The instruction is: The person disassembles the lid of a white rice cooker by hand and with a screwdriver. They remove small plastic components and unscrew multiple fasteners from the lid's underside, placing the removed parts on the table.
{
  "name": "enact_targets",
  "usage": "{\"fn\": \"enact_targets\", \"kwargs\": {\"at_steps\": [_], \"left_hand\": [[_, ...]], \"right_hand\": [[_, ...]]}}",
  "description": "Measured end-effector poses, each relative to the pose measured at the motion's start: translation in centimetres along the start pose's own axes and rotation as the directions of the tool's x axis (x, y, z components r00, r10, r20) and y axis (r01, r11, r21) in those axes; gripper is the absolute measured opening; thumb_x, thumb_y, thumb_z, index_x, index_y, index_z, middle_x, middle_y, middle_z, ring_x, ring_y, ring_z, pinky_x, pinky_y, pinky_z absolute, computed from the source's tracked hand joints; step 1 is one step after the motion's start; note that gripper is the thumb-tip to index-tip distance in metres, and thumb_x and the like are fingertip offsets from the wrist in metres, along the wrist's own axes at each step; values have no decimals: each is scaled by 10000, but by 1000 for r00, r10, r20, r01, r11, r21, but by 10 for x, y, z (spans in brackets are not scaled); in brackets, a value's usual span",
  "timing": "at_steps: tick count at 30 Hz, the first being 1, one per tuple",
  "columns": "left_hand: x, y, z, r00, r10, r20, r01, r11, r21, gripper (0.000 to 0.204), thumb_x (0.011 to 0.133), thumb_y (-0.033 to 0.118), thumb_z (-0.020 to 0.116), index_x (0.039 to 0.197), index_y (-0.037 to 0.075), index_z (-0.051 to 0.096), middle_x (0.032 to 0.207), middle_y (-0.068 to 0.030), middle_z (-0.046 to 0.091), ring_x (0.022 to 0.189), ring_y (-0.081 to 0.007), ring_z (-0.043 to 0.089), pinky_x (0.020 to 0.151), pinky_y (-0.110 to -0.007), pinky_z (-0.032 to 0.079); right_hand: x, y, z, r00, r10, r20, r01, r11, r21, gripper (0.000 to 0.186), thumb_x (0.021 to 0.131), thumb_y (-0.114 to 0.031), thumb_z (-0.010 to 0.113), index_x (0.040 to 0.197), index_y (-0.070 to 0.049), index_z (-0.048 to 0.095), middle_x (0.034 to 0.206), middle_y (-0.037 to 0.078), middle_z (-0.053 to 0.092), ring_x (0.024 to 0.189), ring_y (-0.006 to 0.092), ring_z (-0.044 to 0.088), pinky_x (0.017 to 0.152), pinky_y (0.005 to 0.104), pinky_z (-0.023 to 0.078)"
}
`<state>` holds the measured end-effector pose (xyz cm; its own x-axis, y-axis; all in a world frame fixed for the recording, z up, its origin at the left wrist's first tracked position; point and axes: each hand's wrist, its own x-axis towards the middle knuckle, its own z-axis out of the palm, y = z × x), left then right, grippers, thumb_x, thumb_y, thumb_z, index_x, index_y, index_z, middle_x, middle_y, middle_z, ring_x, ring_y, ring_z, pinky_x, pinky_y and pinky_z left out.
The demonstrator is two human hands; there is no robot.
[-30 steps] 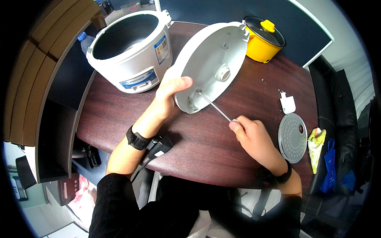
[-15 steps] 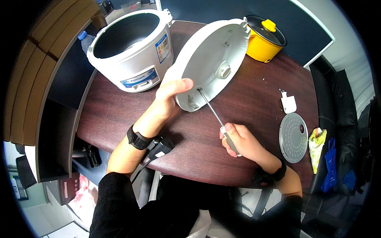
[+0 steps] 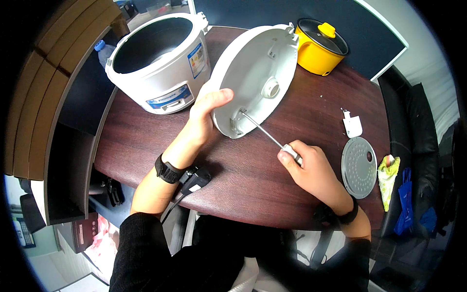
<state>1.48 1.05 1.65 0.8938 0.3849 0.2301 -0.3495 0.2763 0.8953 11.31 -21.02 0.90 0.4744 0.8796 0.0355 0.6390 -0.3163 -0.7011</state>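
My left hand [image 3: 206,113] grips the near left rim of a white rice cooker lid [image 3: 253,73], thumb over the edge. The lid is tilted so its hollow inside faces right, showing a round vent fitting [image 3: 270,88]. In my right hand [image 3: 311,168] is a screwdriver [image 3: 265,132], fingers wrapped round its pale handle. Its shaft slants up to the left, and the tip meets the lid's inside near the lower edge. Whether a screw sits under the tip is too small to tell. The white rice cooker body [image 3: 160,82] stands lidless behind my left hand.
A yellow pot with a dark lid [image 3: 318,53] stands at the back right. To the right lie a small white plastic part [image 3: 352,125], a round grey perforated plate [image 3: 359,168] and a patterned cloth [image 3: 388,180]. A black plug with cord [image 3: 195,181] rests by my left forearm.
My right hand has shifted right and slightly up, its grip turned, and the screwdriver leans flatter. The lid has moved slightly left in my left hand.
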Motion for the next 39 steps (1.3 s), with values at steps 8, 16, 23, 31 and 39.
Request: {"fn": "enact_targets", "kwargs": {"at_steps": [8,16,23,31,39], "left_hand": [[-1,-4,-9,995,-31,-98,22,996,-90,721,754,399,593,1285,-52,408,1144,-211,543,1055,-279,546,910,-367,440],[6,-6,-10,993,17,-119,-31,993,-114,824,723,452,607,1330,-43,351,1245,-243,451,1131,-327,483,939,-436,417],[5,-9,-16,996,9,-93,-16,997,-75,824,715,440,602,1340,-32,344,1242,-234,458,1131,-324,478,950,-429,396],[5,-10,-12,994,48,-95,-60,991,-121,826,707,398,597,1356,-28,313,1245,-211,461,1144,-294,471,961,-400,388],[3,-12,-10,999,46,-20,-47,994,-99,778,715,341,588,1338,-45,325,1196,-202,501,1076,-271,522,899,-364,441]], "right_hand": [[-1,-4,-10,1000,-17,11,16,996,82,200,886,-169,565,808,12,528,651,195,578,598,360,594,523,400,439],[-1,13,13,983,60,174,-106,958,268,234,941,-189,488,832,15,521,601,135,546,474,251,542,467,354,419],[-1,1,9,870,169,463,-433,710,555,278,1003,-206,329,968,8,503,646,22,470,438,55,420,402,200,365],[-4,0,17,905,178,386,-363,794,487,286,1005,-222,327,970,7,494,639,22,460,442,56,417,395,202,356],[0,17,24,857,123,501,-471,583,662,301,1004,-267,338,978,-6,485,677,32,464,451,67,406,384,212,337]]}}
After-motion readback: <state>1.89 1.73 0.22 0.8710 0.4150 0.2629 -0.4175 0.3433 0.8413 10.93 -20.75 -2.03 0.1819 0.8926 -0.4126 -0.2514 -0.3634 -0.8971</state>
